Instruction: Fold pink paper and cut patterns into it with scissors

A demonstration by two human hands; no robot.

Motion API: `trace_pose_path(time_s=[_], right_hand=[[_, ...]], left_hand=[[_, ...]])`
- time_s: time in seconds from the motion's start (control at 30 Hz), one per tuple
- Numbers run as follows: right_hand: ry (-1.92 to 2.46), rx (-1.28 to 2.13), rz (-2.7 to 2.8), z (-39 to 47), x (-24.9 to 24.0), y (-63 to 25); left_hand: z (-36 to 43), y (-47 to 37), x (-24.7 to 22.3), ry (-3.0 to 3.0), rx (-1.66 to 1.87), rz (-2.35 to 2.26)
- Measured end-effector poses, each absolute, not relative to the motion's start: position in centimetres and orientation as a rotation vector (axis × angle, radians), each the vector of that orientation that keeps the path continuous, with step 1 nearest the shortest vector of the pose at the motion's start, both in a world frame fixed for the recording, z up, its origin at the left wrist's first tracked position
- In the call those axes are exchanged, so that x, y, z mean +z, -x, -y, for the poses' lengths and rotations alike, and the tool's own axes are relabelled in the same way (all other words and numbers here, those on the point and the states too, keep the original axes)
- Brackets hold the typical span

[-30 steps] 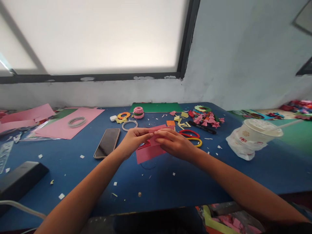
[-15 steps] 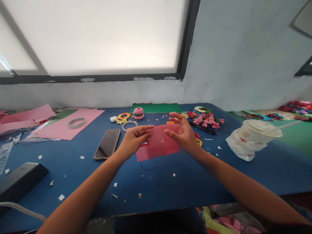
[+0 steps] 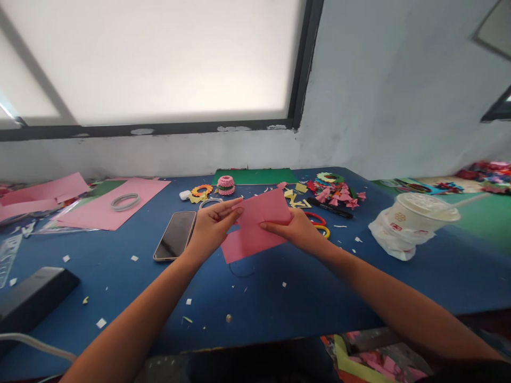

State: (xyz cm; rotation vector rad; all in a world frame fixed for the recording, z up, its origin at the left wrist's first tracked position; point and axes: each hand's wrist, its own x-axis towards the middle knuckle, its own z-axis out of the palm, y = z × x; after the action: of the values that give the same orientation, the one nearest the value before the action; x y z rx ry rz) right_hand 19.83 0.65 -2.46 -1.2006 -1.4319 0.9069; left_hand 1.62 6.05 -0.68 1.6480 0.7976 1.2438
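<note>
A small pink paper piece (image 3: 266, 208) is held up between both hands, in front of a wider pink sheet (image 3: 249, 247) that lies lower on the blue table. My left hand (image 3: 213, 223) pinches the piece's left edge between thumb and fingers. On the right edge, my right hand (image 3: 297, 227) grips it, thumb in front and fingers hidden behind the paper. Red and yellow scissor handles (image 3: 322, 231) show just beyond my right hand. A grey ring (image 3: 211, 202) is partly covered by my left hand.
A phone (image 3: 175, 235) lies left of my left hand. Pink sheets (image 3: 120, 213) and a black box (image 3: 38, 298) are farther left. Behind are paper rings (image 3: 226, 185), yellow scraps (image 3: 297, 197) and a marker (image 3: 331, 209). A wrapped cup (image 3: 415, 221) stands right.
My right hand has closed on the paper's right edge. The small pink piece now stands higher and tilted, apart from the lower sheet's outline. Yellow scraps behind have come into view.
</note>
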Motion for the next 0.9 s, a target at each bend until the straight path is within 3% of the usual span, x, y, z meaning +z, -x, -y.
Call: trace_pose_path(time_s=[0.7,0.9], right_hand=[[1.176,0.947,1.459,-0.7,-2.5,-20.1],[1.330,0.657,1.768,-0.6,-1.7,-21.0]], left_hand=[[-6.2,-1.6,-0.8,-1.681,1.175,-0.767],[-6.5,-1.3,-0.7,-1.828,1.095,-0.750]])
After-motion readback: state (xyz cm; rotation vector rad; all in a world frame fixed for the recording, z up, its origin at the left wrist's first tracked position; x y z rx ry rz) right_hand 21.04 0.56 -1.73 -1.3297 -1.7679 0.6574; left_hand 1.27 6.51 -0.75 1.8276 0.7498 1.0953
